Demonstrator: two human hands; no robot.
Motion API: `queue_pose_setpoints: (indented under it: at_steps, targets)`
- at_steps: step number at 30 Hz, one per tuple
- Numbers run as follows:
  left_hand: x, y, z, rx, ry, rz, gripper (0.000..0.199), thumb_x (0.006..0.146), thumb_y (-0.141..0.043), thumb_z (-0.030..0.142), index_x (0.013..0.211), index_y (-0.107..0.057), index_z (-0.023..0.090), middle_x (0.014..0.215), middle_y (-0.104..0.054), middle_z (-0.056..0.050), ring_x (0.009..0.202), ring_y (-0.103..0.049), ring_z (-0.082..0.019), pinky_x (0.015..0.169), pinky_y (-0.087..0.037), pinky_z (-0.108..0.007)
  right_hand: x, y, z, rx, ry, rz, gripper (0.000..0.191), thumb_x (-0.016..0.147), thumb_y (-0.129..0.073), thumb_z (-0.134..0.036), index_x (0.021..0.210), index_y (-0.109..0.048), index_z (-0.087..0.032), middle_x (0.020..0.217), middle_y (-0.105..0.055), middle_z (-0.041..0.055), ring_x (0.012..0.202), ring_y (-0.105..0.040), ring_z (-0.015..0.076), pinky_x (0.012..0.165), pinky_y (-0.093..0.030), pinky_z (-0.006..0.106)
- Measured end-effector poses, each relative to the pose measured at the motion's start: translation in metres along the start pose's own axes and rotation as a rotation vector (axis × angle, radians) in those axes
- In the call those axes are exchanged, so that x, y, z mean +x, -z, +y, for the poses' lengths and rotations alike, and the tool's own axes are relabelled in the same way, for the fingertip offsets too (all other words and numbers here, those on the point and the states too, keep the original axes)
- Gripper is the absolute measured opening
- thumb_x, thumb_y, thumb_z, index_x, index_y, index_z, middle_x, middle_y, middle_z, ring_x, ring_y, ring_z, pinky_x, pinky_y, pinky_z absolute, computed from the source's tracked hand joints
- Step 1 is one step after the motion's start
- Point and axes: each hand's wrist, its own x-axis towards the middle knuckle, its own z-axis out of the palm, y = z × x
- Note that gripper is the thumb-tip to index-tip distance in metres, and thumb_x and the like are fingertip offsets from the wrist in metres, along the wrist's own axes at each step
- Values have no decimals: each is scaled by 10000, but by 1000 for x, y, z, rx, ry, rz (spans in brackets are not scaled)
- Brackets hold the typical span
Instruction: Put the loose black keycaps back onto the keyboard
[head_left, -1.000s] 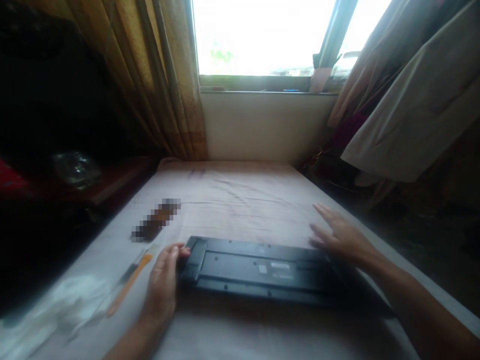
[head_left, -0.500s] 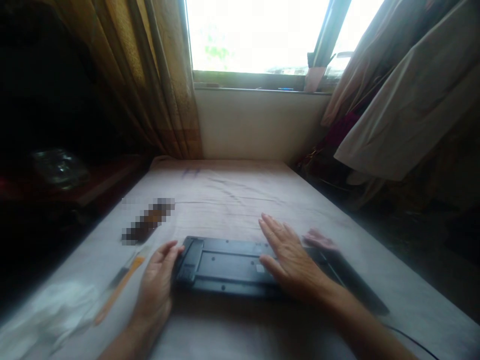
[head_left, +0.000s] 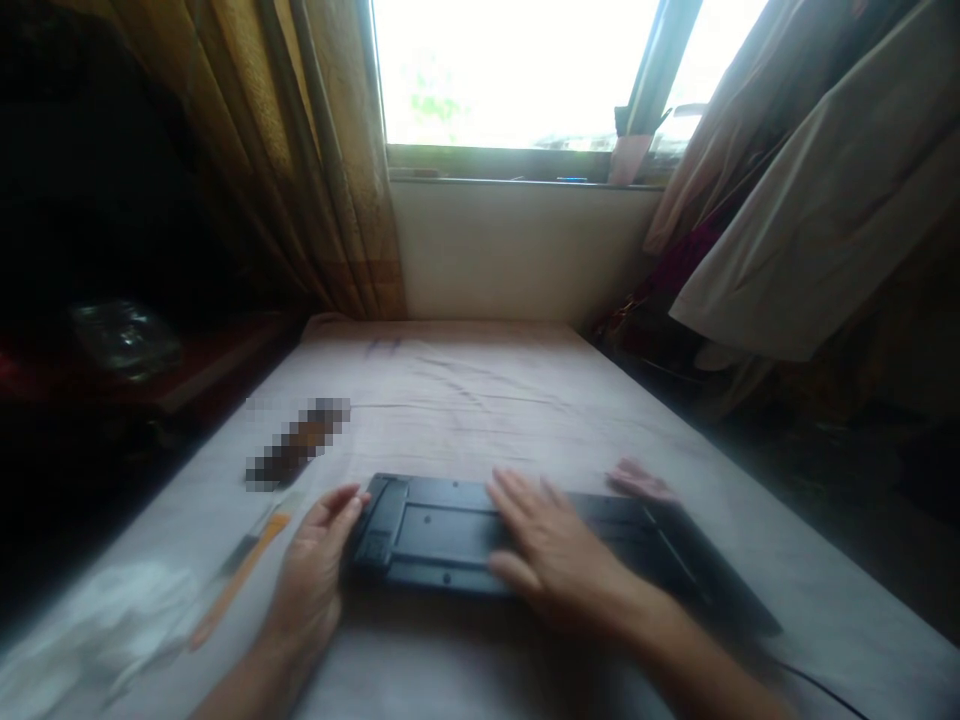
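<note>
A long black keyboard-like panel (head_left: 442, 535) lies across the pale cloth, its flat side with small screws and ridges facing up. My left hand (head_left: 311, 565) grips its left end, fingertips at the upper left corner. Over its middle, my right hand (head_left: 551, 550) is spread out flat, slightly blurred, palm down; whether it presses on the surface cannot be told. Right of it, a second dark flat object (head_left: 712, 560) lies at a slant, with a cable (head_left: 825, 688) near its lower end. A crumpled pink cloth (head_left: 641, 480) sits behind the panel.
On the cloth-covered surface (head_left: 465, 390) at left are a pixelated dark item (head_left: 300, 445), an orange-handled brush (head_left: 240, 580) and a crumpled whitish plastic or cloth (head_left: 112, 620). Curtains (head_left: 330, 180) and a window stand beyond; clothes (head_left: 817, 200) hang at right.
My right hand has moved left and slightly toward me over the panel, uncovering more of its right part. My left hand and the panel have hardly moved.
</note>
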Motion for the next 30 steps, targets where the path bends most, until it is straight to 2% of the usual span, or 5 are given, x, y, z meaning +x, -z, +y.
queue_pose_setpoints:
  at_steps: [6,9,12,18,30]
  targets:
    - [-2,-1,0,7,-15,-3,532,387,-895,385,842,-692,198,753,-744,-8,807,-658,-174,726,-496,-248,-16,7,1,15,39,-148,958,818,-636,-640,1553,-270,-145,1598,-196,187,1485,-186,355,1193,-164,583]
    - [-2,0,-1,10,-5,-10,546,375,-901,399,834,-694,188,747,-745,-17,786,-654,-172,696,-494,-242,-31,13,13,-70,-14,-174,976,691,-821,-473,1521,-371,-221,1581,-260,200,1448,-263,413,1146,-256,632]
    - [-1,0,-2,10,-9,-13,554,390,-898,406,855,-693,184,752,-746,-21,776,-656,-174,678,-496,-242,-44,0,30,-231,-29,-44,838,655,-833,-258,1432,-521,-210,1494,-427,239,1337,-456,439,1047,-418,624]
    - [0,2,1,9,-23,-43,499,460,-870,390,884,-702,187,779,-751,-34,816,-683,-212,723,-531,-290,-54,-21,45,-497,323,282,477,737,-634,-71,1212,-674,-99,1207,-694,209,1025,-706,341,781,-624,425]
    - [2,18,27,7,-265,-118,415,740,-687,587,931,-730,221,974,-730,-50,1059,-638,-273,951,-500,-355,-38,47,28,-117,182,184,276,904,-543,-198,1116,-714,-244,968,-775,74,840,-735,246,741,-573,344]
